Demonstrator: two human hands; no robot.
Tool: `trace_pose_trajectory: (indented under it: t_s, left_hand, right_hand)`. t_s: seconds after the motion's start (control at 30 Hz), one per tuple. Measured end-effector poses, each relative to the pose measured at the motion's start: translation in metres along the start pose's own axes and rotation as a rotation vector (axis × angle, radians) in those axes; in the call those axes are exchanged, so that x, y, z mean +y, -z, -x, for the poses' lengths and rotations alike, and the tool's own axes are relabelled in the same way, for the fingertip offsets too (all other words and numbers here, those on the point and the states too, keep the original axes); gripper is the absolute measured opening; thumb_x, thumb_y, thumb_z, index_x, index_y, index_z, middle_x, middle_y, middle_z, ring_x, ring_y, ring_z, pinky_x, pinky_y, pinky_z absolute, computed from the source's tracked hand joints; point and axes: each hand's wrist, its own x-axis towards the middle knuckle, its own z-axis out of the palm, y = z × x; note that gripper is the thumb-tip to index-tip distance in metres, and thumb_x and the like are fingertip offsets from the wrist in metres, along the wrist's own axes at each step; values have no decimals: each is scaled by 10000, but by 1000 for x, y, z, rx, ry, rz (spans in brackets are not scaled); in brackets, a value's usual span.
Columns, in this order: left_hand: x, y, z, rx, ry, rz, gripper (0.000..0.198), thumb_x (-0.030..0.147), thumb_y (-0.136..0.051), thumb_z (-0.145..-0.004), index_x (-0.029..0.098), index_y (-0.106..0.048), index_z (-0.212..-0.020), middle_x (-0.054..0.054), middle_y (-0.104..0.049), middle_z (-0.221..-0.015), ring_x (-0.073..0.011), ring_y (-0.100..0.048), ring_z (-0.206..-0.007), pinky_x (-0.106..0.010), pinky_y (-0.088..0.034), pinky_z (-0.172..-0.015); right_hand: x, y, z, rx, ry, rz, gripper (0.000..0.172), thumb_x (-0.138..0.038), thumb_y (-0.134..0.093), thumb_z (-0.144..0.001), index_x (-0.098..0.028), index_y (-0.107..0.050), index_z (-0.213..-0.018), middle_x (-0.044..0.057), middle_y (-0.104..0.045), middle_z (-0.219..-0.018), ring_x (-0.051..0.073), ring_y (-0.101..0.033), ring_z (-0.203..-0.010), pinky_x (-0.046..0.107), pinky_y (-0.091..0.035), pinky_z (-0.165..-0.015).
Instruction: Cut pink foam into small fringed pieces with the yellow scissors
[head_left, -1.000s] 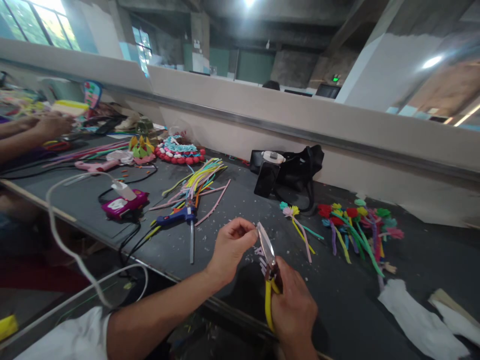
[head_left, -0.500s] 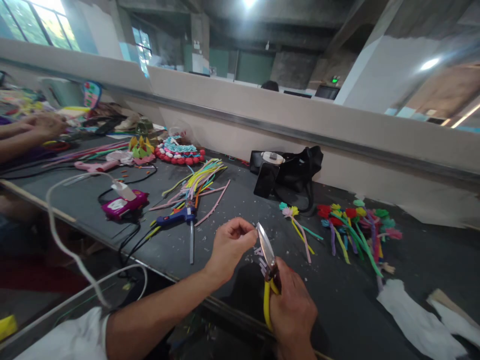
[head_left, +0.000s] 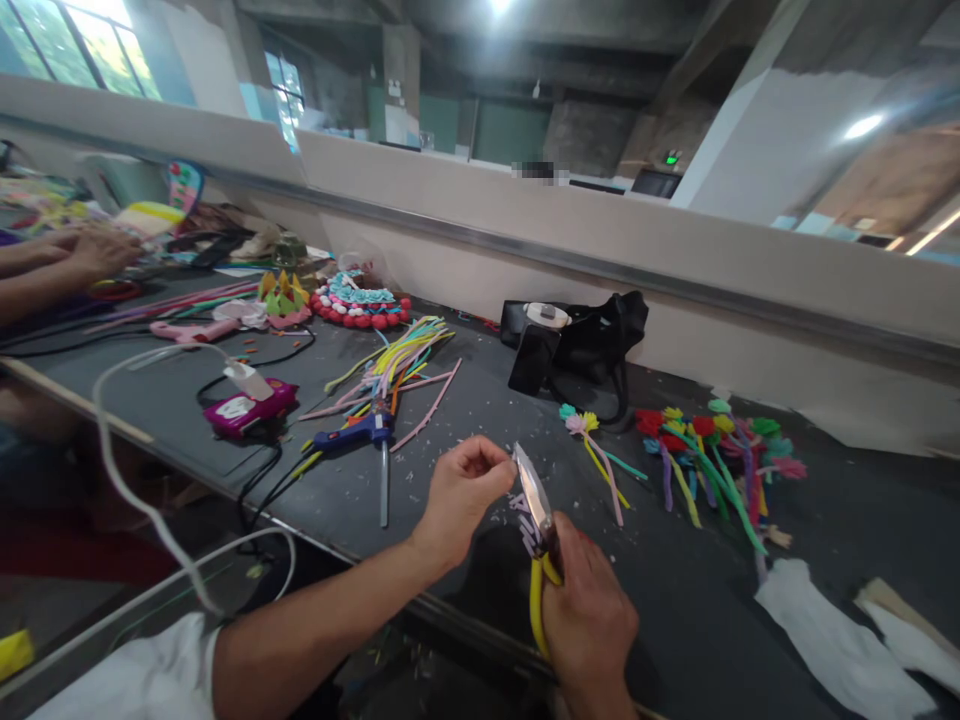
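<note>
My right hand point(head_left: 589, 600) is closed around the yellow handles of a pair of scissors point(head_left: 534, 495), whose blades point up and away from me. Just left of the blade tips, my left hand point(head_left: 466, 495) pinches with thumb and forefinger. Whatever sits in that pinch is too small to make out. Under the blades, several short lilac pipe cleaner pieces point(head_left: 525, 522) lie on the dark table point(head_left: 480, 590). A blue glue gun point(head_left: 352, 434) rests left of my left hand, beside a bundle of coloured pipe cleaners point(head_left: 409, 360).
Pipe cleaner flowers point(head_left: 697, 440) lie at the right, near white gloves point(head_left: 825, 625). A black bag point(head_left: 600, 335) with a phone point(head_left: 534, 358) leaning on it stands by the partition. At left are a purple power strip point(head_left: 251, 408), a white cable point(head_left: 112, 450) and another person's hands point(head_left: 97, 250).
My right hand and the scissors have shifted very slightly right, with the blades looking a little closer together. My left hand keeps its pinch in nearly the same place.
</note>
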Motion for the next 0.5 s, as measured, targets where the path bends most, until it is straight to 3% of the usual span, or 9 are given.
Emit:
trace_pose_trajectory:
  t_s: [0.13,0.3,0.5]
  left_hand:
    - [-2,3,-2,-33,25,65,78,186,-690,-673,152,-627,-642,4,-597,-629,-121,-515,-637,-240,-384,-638]
    - [-7,4,-7,-228,178,408,57,172,-654,-712,150,-635,-663,3,-579,-639,-116,-527,-648,-248,-398,-679]
    - [-10,3,-7,-352,212,561,83,153,-623,-754,132,-632,-675,-1,-565,-668,-103,-511,-658,-237,-401,-677]
  right_hand:
    - [-1,0,-1,10,-53,-50,317,-219,-388,-906,-171,-628,-1108,74,-728,-958,188,-684,-802,260,-492,-672]
    - [-6,4,-5,15,-167,-229,340,-419,-477,-922,-151,-661,-1020,74,-728,-850,163,-680,-676,227,-483,-605]
    - [-12,13,-11,-102,-200,-439,313,-448,-509,-902,-177,-656,-955,22,-714,-775,133,-657,-614,207,-474,-586]
